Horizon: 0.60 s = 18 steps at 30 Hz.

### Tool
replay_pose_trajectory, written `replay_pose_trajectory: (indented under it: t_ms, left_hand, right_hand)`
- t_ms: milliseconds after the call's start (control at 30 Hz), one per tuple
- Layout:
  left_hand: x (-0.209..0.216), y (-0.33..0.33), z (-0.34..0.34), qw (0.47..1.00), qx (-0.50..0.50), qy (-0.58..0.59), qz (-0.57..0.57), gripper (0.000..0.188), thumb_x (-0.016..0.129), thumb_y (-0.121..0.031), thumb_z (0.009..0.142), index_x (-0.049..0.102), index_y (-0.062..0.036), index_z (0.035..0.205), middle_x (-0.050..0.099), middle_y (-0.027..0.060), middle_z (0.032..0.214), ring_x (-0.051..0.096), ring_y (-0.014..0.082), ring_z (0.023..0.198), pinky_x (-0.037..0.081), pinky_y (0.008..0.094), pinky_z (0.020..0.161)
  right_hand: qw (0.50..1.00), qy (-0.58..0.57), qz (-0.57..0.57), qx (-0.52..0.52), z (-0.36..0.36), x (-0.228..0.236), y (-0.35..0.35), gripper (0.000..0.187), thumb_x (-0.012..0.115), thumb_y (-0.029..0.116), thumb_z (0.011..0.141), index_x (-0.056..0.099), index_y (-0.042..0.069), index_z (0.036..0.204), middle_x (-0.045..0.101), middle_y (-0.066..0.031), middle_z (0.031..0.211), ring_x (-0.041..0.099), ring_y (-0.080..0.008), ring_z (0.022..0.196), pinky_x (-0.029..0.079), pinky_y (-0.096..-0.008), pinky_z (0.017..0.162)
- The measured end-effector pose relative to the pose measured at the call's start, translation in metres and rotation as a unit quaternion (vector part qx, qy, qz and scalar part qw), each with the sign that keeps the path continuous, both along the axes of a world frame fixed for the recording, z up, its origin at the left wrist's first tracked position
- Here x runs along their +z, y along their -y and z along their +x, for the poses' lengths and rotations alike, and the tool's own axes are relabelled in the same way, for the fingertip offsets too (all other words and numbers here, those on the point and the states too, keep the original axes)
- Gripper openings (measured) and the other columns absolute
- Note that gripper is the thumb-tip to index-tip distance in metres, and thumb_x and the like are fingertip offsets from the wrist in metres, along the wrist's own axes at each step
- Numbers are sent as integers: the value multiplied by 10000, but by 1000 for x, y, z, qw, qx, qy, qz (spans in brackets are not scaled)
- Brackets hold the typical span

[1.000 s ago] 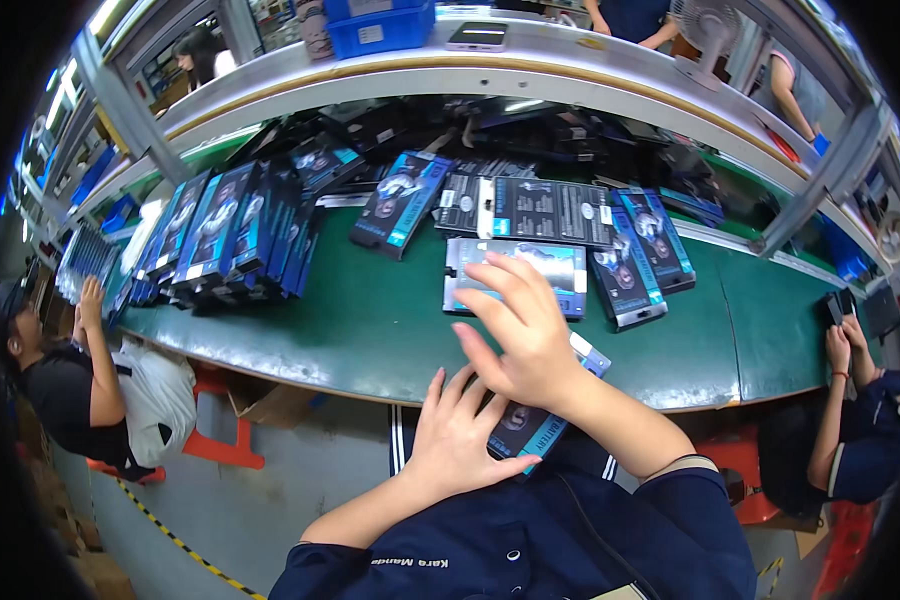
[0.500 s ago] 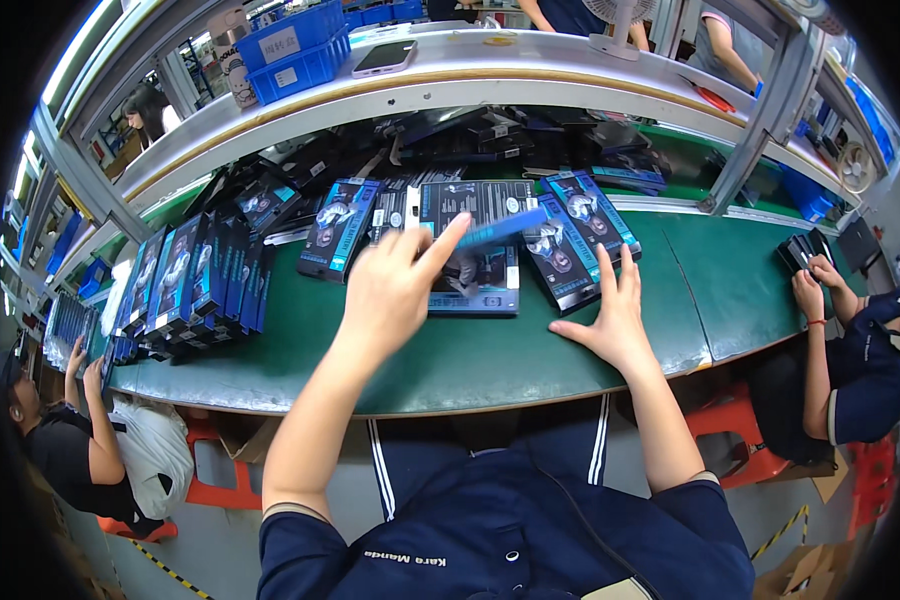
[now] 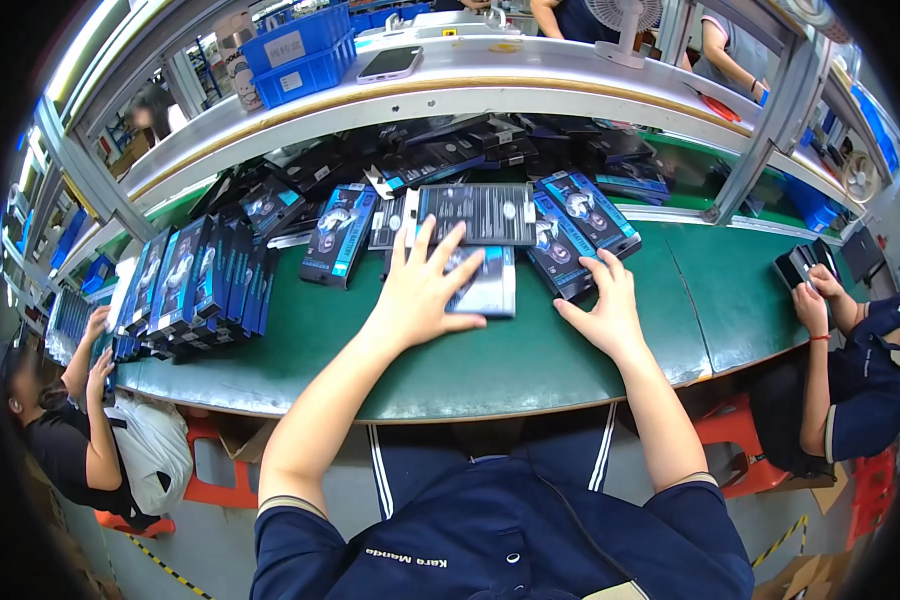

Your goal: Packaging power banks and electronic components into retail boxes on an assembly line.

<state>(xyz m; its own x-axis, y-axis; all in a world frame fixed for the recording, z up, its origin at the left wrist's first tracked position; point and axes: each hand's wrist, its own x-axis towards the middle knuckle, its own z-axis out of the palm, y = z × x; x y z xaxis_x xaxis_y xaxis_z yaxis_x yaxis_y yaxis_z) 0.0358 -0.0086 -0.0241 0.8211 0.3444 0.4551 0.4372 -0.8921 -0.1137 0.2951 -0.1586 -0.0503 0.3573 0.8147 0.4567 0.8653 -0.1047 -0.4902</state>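
Green tabletop (image 3: 320,375), head view | my left hand (image 3: 425,290) splayed on a pale-faced box (image 3: 494,287), probably steadying it, nearside of the dark box (image 3: 480,212) | my right hand (image 3: 610,310) curved beside the angled box (image 3: 560,248), perhaps to square it; whether gripping, can't tell

Left fingers (image 3: 446,252) on glossy box (image 3: 497,285)

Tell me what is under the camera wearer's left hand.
Under the left hand lies a flat blue-printed carton, its right end visible. The hand covers much of the rest, and whatever lies beneath the carton cannot be seen.
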Motion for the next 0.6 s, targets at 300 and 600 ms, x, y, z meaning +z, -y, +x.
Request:
replay_pose_trajectory:
  t_ms: [300, 600]
  left_hand:
    - [-13, -20, 9, 992, 24, 110, 54, 660, 794, -521, 735, 648, -107, 1228, 574, 136, 1314, 474, 380, 1298, 309, 611, 1110]
    - [-7, -1, 6, 961, -168, 212, -61, 590, 670, -480, 848, 613, -71, 1270, 590, 144, 1239, 534, 356, 1211, 362, 547, 1084]
  right_hand:
    - [905, -169, 391, -20, 3, -7, 40, 432, 574, 257, 889, 580, -6, 1232, 510, -132, 1286, 498, -247, 1194, 417, -365, 997]
    - [856, -483, 185, 32, 18, -20, 42, 571, 322, 462, 1068, 639, -14, 1070, 659, -81, 954, 602, -174, 890, 453, -305, 797]
